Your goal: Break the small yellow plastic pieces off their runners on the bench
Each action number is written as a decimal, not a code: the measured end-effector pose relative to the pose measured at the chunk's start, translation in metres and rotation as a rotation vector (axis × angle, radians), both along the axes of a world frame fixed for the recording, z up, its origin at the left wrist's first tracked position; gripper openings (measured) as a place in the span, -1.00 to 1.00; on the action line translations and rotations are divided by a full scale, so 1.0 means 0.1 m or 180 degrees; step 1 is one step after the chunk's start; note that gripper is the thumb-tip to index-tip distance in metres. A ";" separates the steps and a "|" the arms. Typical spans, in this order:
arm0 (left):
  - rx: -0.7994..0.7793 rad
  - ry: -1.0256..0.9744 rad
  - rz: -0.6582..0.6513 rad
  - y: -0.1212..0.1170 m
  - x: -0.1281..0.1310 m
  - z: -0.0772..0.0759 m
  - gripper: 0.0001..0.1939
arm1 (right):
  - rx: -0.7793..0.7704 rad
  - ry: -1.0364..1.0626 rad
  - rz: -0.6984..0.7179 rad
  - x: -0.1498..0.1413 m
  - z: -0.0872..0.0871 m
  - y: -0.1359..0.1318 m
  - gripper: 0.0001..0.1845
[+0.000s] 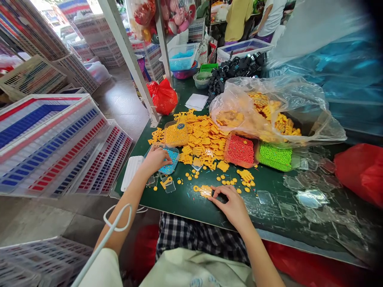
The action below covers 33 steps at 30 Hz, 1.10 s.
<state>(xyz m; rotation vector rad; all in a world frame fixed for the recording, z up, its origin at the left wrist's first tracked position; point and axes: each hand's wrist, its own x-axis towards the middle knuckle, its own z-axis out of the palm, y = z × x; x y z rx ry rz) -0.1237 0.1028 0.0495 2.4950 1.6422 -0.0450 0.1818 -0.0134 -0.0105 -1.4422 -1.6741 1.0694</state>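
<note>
My left hand [154,160] reaches over a small clear tub of blue beads [171,156], its fingers curled down with the tips at the beads. Whether a bead is between them is too small to tell. Lower on the green table, my right hand [229,202] pinches the right edge of a yellow plastic piece [205,191], flat, with a ring at its left end. Behind both hands spreads a heap of similar yellow pieces [200,135]. Small yellow round parts [229,182] lie loose between the heap and my right hand.
Tubs of yellow beads [176,134], red beads [240,149] and green beads [275,156] stand around the heap. Clear plastic squares [312,198] lie at the right. A large clear bag [233,97] holds more yellow pieces. A metal post [128,56] rises at the table's left edge, near stacked crates [54,147].
</note>
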 end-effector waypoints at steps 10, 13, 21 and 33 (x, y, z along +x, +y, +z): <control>-0.0002 0.0041 -0.0072 0.03 0.02 -0.02 -0.65 | 0.0016 -0.0034 0.0030 -0.02 0.01 0.01 -0.78; 0.0204 -0.0157 -0.0105 -0.10 0.15 0.15 -0.69 | -0.0009 -0.0028 0.0013 -0.02 0.04 0.01 -0.80; 0.0406 -0.1026 -0.0650 -0.69 0.95 0.01 -0.71 | -0.0030 -0.0052 -0.0059 -0.03 0.08 0.02 -0.80; 0.0171 -0.1486 -0.0565 -0.77 1.17 -0.48 -0.70 | -0.0042 -0.0220 -0.0115 -0.03 0.13 0.03 -0.76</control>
